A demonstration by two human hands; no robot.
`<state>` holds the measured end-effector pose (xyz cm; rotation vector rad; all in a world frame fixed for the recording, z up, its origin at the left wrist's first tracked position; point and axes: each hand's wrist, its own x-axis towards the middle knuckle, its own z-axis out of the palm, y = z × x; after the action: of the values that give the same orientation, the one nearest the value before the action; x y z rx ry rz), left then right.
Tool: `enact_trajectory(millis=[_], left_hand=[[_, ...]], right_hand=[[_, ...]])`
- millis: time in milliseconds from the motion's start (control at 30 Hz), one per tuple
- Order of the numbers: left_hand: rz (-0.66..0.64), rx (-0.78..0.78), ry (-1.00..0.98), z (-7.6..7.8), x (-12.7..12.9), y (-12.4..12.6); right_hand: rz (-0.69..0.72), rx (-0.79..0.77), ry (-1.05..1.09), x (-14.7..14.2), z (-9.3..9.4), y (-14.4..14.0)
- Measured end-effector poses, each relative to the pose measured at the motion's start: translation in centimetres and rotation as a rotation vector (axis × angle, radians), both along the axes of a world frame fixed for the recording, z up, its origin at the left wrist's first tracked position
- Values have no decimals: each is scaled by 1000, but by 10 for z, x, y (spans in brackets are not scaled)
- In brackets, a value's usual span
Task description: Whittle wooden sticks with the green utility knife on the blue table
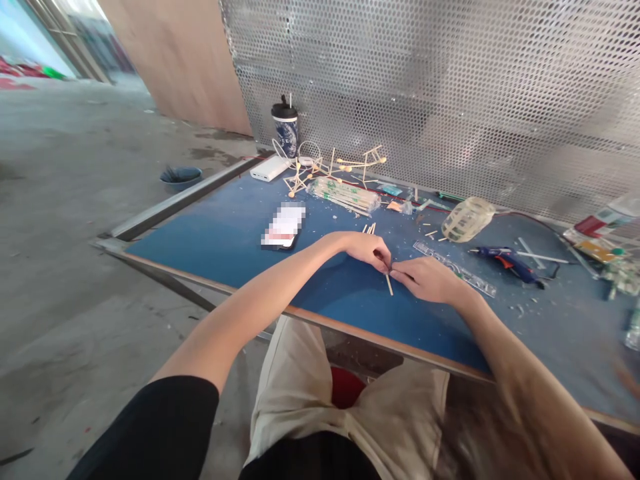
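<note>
Both my left hand [367, 248] and right hand [427, 279] pinch one thin pale wooden stick [389, 284] over the blue tabletop [225, 233]. I judge I'm mid-fitting it; steady fingertip alignment comes next.

On the bench [210, 247], the hands met at a thin stick [389, 285]. The phone [283, 227] lay left of them, the ruler [455, 269] and glue gun [505, 261] right, the cup [285, 129] and stick bundle [345, 195] behind.

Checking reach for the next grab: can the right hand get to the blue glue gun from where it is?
Probably yes. The right hand pinches a thin wooden stick with the left hand; the blue glue gun lies to its right, with only a clear plastic ruler flat between.
</note>
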<state>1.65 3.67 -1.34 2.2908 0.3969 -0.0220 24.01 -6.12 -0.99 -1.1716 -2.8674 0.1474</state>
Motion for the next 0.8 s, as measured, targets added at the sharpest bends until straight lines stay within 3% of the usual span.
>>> enact_trajectory(millis=[200, 367, 467, 600, 800], left_hand=[[98, 136, -176, 11, -5, -3], [412, 306, -404, 9, -3, -2], [581, 433, -432, 4, -2, 1], [633, 535, -333, -3, 0, 4], [592, 551, -148, -7, -1, 3]], right_hand=[[-136, 35, 460, 26, -1, 9], [-400, 282, 886, 40, -1, 18], [-529, 350, 1115, 49, 2, 26], [-655, 199, 946, 59, 2, 34], [-646, 77, 650, 57, -11, 40]])
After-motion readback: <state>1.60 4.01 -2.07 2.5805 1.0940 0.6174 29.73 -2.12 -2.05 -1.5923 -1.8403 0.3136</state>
